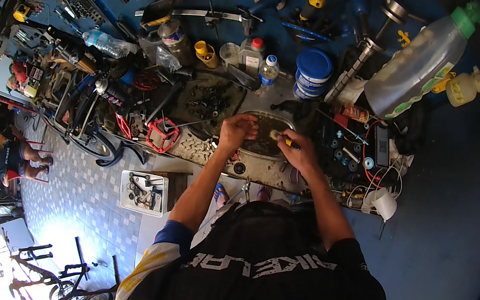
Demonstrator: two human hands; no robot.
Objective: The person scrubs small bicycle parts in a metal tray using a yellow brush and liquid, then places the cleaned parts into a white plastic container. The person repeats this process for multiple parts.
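Observation:
My right hand [300, 150] grips a small brush [293, 144] with a black and yellow handle, its pale bristles pointing left. Across from it, my left hand [239, 130] is closed, its fingers curled together; whatever they hold, if anything, is hidden. Both hands are over a metal tray [263, 153] with dark, murky contents, at the near part of the cluttered workbench. Left of my left wrist, a bike chain [195, 147] lies on the bench beside a red pedal [163, 134].
Small dark parts [209, 101] lie behind my left hand. Bottles and a blue-lidded tub [313, 74] line the back. Cables and a white cup [382, 203] are at right. A white basket of parts [143, 193] stands lower left. A person [14, 158] sits far left.

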